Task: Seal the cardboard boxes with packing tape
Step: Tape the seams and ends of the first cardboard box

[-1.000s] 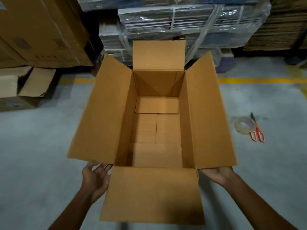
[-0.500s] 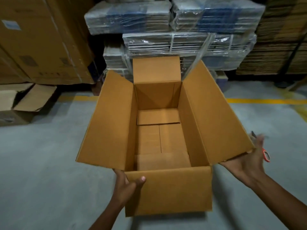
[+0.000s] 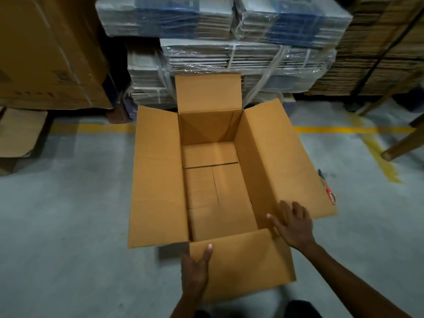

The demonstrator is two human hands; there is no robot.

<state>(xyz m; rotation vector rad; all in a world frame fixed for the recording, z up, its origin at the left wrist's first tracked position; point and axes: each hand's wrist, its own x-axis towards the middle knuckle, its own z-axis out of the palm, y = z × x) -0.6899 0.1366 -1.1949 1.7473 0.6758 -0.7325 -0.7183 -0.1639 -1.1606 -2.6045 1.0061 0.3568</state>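
Note:
An open brown cardboard box (image 3: pixel 158 175) stands on the grey floor with all four top flaps spread and nothing inside. My left hand (image 3: pixel 195 269) holds the left edge of the near flap, thumb on top of it. My right hand (image 3: pixel 292 224) lies flat with spread fingers on the near corner of the right flap. Red-handled scissors (image 3: pixel 329 191) lie on the floor just past the right flap, partly hidden by it. The tape roll is not in sight.
Shrink-wrapped bundles of flat cartons (image 3: pixel 229 53) are stacked right behind the box. Large brown cartons (image 3: pixel 46 53) stand at the back left, with an opened box (image 3: pixel 20 134) below them. A wooden leg (image 3: pixel 403 143) slants in at the right. Yellow lines (image 3: pixel 344 129) mark the floor.
The box has been set down further from me. My right hand moved from under the right flap's edge onto its top face. My left hand slid onto the near flap's edge.

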